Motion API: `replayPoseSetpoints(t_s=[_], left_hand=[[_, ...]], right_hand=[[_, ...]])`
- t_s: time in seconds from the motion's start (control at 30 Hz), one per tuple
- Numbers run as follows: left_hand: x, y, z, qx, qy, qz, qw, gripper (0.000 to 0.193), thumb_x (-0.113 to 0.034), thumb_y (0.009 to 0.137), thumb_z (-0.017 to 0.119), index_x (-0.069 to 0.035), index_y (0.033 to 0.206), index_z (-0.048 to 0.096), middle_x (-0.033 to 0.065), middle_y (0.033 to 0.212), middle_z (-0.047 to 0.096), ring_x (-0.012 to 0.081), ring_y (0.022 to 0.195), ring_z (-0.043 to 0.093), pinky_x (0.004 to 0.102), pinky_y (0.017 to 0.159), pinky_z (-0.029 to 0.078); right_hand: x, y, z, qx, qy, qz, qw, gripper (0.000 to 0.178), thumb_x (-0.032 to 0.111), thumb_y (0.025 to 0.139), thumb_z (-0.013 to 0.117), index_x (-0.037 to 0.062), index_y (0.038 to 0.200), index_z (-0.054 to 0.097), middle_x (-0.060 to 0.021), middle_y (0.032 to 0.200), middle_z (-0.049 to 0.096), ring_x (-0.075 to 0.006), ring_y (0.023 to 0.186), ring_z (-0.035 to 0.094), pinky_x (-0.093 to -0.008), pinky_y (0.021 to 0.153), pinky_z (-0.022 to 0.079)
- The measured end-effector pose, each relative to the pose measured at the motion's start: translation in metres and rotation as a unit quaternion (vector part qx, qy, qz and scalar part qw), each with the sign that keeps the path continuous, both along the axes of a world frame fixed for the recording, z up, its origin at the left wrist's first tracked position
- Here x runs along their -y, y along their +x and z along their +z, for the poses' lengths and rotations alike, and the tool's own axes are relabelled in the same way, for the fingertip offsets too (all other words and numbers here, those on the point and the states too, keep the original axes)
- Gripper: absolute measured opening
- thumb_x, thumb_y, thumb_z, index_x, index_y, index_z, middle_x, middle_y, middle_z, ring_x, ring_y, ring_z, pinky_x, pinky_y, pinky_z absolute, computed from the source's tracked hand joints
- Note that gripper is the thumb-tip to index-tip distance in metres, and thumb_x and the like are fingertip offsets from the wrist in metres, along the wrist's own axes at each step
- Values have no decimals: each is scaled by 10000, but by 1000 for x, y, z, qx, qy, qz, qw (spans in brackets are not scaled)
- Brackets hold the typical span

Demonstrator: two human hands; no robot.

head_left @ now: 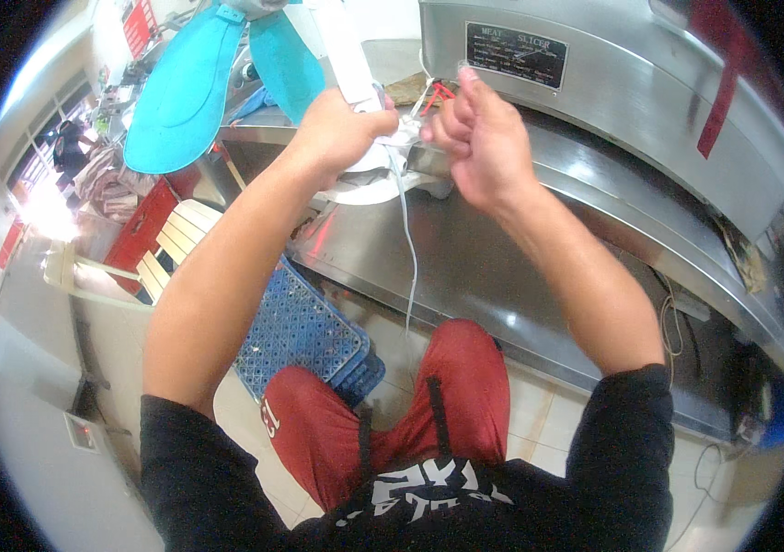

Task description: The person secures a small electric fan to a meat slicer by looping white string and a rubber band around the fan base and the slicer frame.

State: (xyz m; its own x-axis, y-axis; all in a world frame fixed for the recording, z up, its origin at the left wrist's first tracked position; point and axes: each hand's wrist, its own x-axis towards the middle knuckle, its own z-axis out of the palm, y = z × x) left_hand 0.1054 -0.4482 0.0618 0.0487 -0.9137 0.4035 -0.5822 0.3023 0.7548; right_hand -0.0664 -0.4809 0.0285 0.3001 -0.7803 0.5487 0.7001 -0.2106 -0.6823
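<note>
1 teal-bladed white fan (pixel 188 97) stands at the steel desk (pixel 474 267); the left grip (pixel 341 131) is wrapped round its post (pixel 341 55), likely to steady it, while the right grip (pixel 484 147) curls nearby, whether around something small I cannot tell.

the fan (pixel 180 106) stands at eleven o'clock, the machine (pixel 631 138) at two, above the bench (pixel 355 253). a cord (pixel 410 253) runs from twelve toward six, before the bench. crates (pixel 295 327) sit at eight, slats (pixel 188 232) beyond them at nine.
</note>
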Motion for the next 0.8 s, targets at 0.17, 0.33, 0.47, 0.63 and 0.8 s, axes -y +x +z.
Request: replayPoseSetpoints(t_s=[0.17, 0.33, 0.47, 0.63, 0.8], left_hand=[[-3, 0, 2, 8, 18, 13, 1000, 226, -177, 773, 710, -23, 938, 694, 76, 867, 701, 171, 795, 647, 328, 730, 502], [-3, 1, 3, 32, 1, 13, 999, 225, -178, 763, 717, -22, 924, 691, 87, 866, 700, 180, 787, 647, 332, 729, 503], [-3, 3, 1, 38, 6, 27, 999, 237, -168, 754, 723, -22, 937, 687, 92, 872, 699, 189, 787, 649, 337, 734, 504], [3, 4, -1, -16, 19, 16, 1000, 253, -144, 758, 720, 15, 952, 684, 101, 883, 698, 197, 799, 655, 342, 735, 507], [1, -3, 1, -18, 35, 28, 999, 259, -115, 760, 714, 37, 966, 681, 109, 888, 695, 205, 805, 659, 347, 738, 511]], right_hand=[[-5, 15, 12, -58, 34, -48, 997, 393, 286, 1008, 505, 136, 658, 409, 36, 540, 289, -125, 494, 292, -323, 560, 375], [5, 9, 44, -276, -3, -116, 954, 344, 263, 992, 547, 120, 693, 456, 40, 604, 340, -108, 533, 280, -320, 530, 286], [8, 10, 51, -318, -52, -129, 938, 331, 281, 993, 548, 76, 736, 522, 12, 645, 417, -140, 569, 383, -336, 581, 377], [32, -5, 37, -554, -350, -260, 709, 359, 290, 925, 621, -55, 1013, 667, -171, 865, 681, -259, 756, 630, -384, 770, 497], [25, -8, 36, -586, -323, -283, 687, 297, 247, 878, 650, -40, 918, 716, -236, 811, 687, -328, 759, 674, -422, 766, 507]])
